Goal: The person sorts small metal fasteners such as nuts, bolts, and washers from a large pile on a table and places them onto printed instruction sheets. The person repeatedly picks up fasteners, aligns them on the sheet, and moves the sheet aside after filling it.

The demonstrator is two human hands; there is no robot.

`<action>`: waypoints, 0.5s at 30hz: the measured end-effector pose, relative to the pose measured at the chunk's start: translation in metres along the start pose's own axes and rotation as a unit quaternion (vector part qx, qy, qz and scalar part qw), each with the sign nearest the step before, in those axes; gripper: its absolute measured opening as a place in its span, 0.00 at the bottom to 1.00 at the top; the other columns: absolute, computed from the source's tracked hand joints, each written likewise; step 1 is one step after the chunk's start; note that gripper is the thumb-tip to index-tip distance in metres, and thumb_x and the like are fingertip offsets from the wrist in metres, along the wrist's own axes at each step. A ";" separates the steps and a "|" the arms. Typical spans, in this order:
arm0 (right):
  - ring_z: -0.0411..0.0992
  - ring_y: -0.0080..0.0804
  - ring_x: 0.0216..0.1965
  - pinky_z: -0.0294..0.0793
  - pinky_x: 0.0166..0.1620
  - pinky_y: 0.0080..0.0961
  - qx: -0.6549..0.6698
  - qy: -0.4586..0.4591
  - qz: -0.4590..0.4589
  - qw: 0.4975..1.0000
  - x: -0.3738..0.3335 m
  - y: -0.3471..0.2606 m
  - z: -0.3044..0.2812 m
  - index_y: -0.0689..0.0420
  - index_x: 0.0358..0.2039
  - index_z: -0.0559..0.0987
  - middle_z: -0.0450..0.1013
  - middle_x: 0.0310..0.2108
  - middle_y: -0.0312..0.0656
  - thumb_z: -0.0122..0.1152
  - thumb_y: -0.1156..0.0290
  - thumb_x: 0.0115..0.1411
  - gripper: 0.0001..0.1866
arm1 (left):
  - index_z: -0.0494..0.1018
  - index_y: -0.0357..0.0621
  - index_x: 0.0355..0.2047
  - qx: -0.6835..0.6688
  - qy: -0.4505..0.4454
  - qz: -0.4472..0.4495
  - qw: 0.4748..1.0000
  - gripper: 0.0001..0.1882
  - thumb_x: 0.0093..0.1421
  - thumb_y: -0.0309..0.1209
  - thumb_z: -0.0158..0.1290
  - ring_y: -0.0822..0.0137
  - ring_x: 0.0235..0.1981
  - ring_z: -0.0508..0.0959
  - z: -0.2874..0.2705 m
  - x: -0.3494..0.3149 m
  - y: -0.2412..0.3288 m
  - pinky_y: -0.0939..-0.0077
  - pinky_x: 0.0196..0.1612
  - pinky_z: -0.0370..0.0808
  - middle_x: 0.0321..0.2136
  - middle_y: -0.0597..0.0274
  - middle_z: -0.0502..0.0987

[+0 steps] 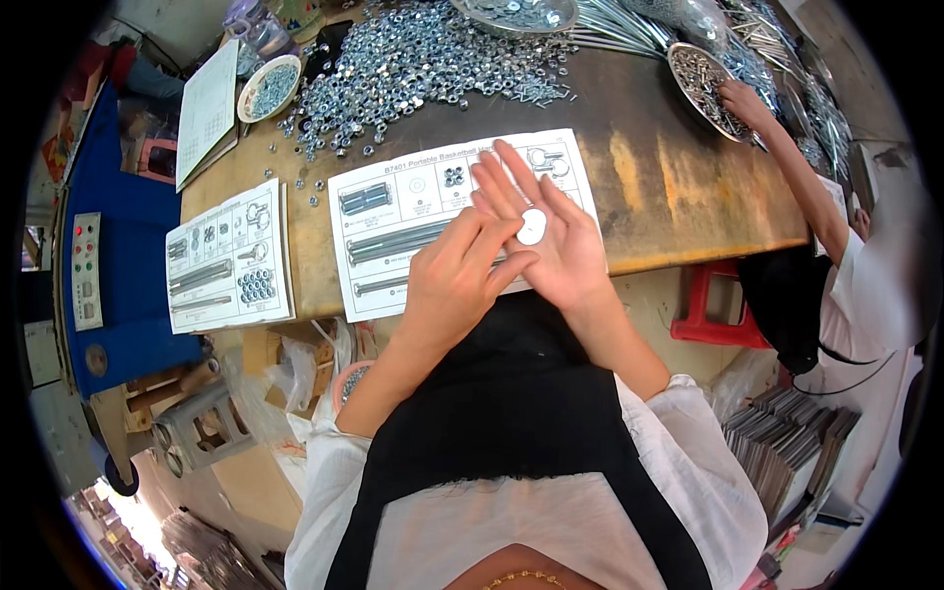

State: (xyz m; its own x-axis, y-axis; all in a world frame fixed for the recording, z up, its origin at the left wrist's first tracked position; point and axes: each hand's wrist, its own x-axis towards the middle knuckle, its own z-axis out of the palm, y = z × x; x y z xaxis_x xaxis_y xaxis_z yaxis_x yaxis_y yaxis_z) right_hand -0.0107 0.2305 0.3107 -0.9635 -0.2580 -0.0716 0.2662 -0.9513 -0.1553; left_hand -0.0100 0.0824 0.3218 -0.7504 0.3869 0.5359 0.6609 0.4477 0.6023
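Observation:
A round, pale washer [532,227] shows against the palm of my right hand [567,258], which is turned up with its fingers stretched out. My left hand [454,264] comes in from the left with bent fingers. Its index fingertip meets the washer's left edge, while the thumb tip lies just below, near the right palm. Whether other small parts sit behind these fingers is hidden. Beneath both hands lies a printed picture sheet [356,285] of bolts, nuts and washers, partly covered by them.
Loose nuts [393,74] are heaped at the back of the worktable [708,211]. A bowl of small parts [268,90] and a second picture sheet [228,261] lie left. At right, a co-worker's hand [744,102] reaches into a parts dish [700,81] above a red stool [713,310].

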 end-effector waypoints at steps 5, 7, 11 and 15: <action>0.49 0.36 0.72 0.49 0.72 0.35 -0.090 0.018 -0.002 0.996 0.002 0.018 -0.005 0.60 0.71 0.52 0.51 0.71 0.45 0.36 0.62 0.74 0.29 | 0.79 0.42 0.40 0.097 0.018 0.010 0.995 0.15 0.52 0.28 0.66 0.63 0.26 0.78 0.012 -0.009 -0.007 0.71 0.29 0.75 0.30 0.63 0.76; 0.49 0.36 0.72 0.49 0.72 0.35 -0.110 0.048 0.002 0.993 0.002 0.027 -0.008 0.59 0.71 0.52 0.51 0.72 0.45 0.36 0.63 0.74 0.29 | 0.79 0.41 0.40 0.144 0.025 -0.001 0.989 0.13 0.54 0.28 0.64 0.62 0.25 0.78 0.015 -0.013 -0.008 0.71 0.29 0.75 0.31 0.62 0.76; 0.49 0.39 0.72 0.49 0.72 0.36 -0.123 0.062 0.014 0.990 -0.004 0.028 -0.006 0.59 0.71 0.53 0.50 0.72 0.47 0.36 0.64 0.74 0.28 | 0.79 0.43 0.39 0.102 -0.026 -0.033 0.994 0.10 0.55 0.25 0.61 0.61 0.27 0.78 0.005 -0.014 -0.009 0.70 0.29 0.75 0.29 0.61 0.76; 0.63 0.35 0.64 0.61 0.66 0.32 -0.346 0.011 0.098 0.933 -0.015 0.016 -0.008 0.60 0.69 0.58 0.63 0.64 0.49 0.46 0.63 0.72 0.29 | 0.81 0.47 0.37 -0.037 -0.039 -0.087 0.995 0.10 0.53 0.26 0.62 0.65 0.24 0.74 -0.025 -0.015 -0.027 0.74 0.26 0.71 0.24 0.65 0.71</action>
State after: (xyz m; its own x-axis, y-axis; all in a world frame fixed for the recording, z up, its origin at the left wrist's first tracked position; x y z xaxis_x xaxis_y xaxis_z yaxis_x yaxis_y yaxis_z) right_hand 0.0078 0.2204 0.3011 -0.8957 -0.4043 -0.1853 0.3992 -0.5474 -0.7356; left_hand -0.0164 0.0437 0.3124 -0.8500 0.3719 0.3731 0.5172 0.4549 0.7249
